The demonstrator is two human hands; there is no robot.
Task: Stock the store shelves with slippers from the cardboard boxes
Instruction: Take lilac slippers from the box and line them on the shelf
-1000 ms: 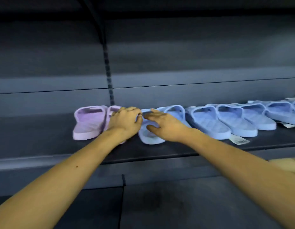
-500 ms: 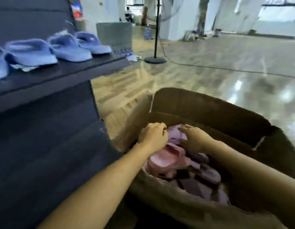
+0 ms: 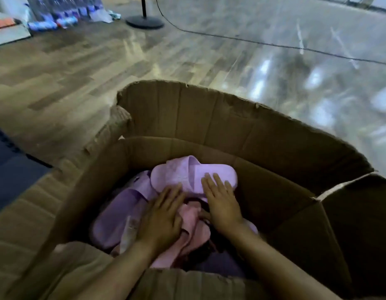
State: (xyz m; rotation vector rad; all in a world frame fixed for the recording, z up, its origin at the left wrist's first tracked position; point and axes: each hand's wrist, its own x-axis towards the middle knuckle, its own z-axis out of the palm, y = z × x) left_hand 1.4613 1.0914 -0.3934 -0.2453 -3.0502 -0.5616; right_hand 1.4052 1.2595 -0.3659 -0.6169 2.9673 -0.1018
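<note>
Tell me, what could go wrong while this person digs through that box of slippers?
The lilac slipper lies loose atop the pile under the flat right hand; it might slide off. Pink slippers are jumbled with lilac ones near the left hand, so a mismatched pair is possible. The black cable on the floor could trip someone.

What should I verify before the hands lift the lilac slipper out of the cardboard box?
1. Cardboard box open at the top: ok.
2. Lilac slipper lies on top of the pile: ok.
3. Right hand touches it: ok, fingers flat on it.
4. Firm grip on it: not ok, no fingers curl round it.
5. Left hand holds nothing: ok, it rests on the pink slipper.
6. Its matching slipper found: cannot tell.
</note>
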